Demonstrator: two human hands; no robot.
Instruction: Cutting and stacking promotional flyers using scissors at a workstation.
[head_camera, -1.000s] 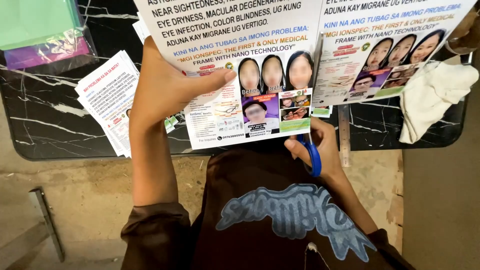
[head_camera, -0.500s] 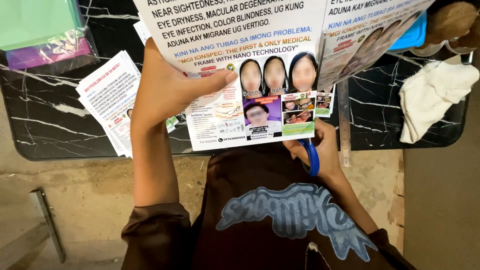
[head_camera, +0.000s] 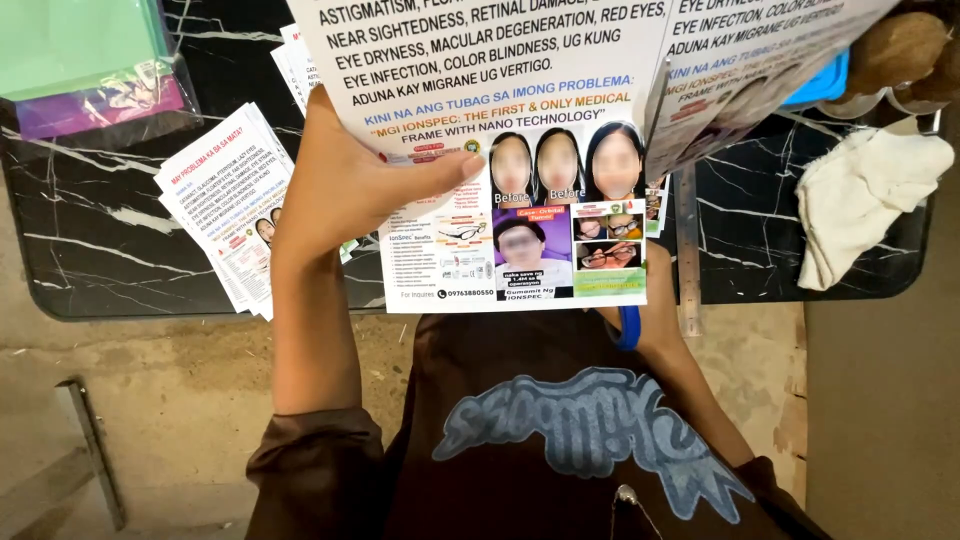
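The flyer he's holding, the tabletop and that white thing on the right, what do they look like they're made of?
Flyer: thin paper, probably with a slight sheen; it curves in the left hand and is colour-printed.
Tabletop: black with white veins and soft reflections, so polished marble or a marble-look laminate; which one is unclear.
White thing: soft woven cloth, matte, crumpled in folds.

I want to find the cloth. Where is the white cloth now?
In the head view, the white cloth lies crumpled on the right end of the black marble table, right of the metal ruler.
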